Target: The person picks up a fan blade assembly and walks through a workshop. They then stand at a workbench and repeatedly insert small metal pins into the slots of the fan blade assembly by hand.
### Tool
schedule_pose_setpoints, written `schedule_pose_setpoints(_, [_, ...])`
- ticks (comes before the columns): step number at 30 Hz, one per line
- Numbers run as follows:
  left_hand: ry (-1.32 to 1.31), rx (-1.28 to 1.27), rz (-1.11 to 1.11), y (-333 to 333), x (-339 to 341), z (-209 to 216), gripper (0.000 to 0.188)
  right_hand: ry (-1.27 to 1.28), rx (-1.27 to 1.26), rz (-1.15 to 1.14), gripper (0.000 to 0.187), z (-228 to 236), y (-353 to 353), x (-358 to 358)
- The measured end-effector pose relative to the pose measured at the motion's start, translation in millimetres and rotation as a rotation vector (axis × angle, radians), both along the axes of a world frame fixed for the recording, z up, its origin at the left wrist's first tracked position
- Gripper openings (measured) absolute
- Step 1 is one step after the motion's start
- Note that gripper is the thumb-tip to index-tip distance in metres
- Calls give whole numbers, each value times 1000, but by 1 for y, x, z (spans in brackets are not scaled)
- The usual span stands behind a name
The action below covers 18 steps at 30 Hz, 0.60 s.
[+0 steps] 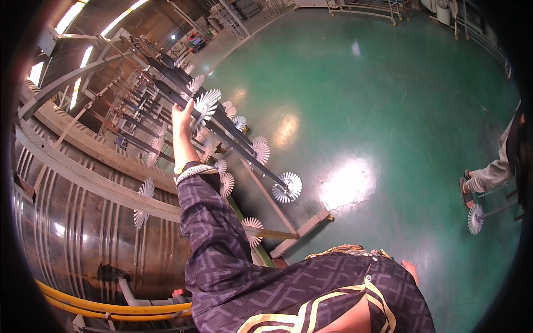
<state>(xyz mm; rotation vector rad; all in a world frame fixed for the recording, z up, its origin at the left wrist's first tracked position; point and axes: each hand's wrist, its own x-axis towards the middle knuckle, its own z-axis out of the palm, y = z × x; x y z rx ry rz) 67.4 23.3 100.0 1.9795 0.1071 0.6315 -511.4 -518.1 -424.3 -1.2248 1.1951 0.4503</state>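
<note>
Our left hand (pixel 181 119) partly curled at dark bar (pixel 169 94), just beside white finned disc (pixel 207 104) up on rack (pixel 308 226); can't tell if we're pinching either. Right hand (pixel 410 271) low beside shirt (pixel 266 286), grip hidden. Best go gentle, don't bend disc, keep bar steady

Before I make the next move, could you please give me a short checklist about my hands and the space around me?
1. Left hand at the white finned disc: ok, it touches the disc or is right beside it.
2. Left hand's grip is firm: cannot tell from this view.
3. Right hand is free: cannot tell, it is mostly hidden by the dark patterned clothing.
4. Other person is away from the dark bars: ok, green floor lies between.
5. No trip point nearby: probably not ok, the low beam sticks out over the floor.
</note>
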Motion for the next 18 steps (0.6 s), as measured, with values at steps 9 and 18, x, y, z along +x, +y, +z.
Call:
schedule_pose_setpoints(9, [1, 66, -102, 19, 25, 1, 25, 52, 50, -84, 37, -27, -3, -15])
schedule_pose_setpoints(18, [-53, 37, -160, 0, 15, 9, 25, 99, -1, -86, 36, -12, 1, 8])
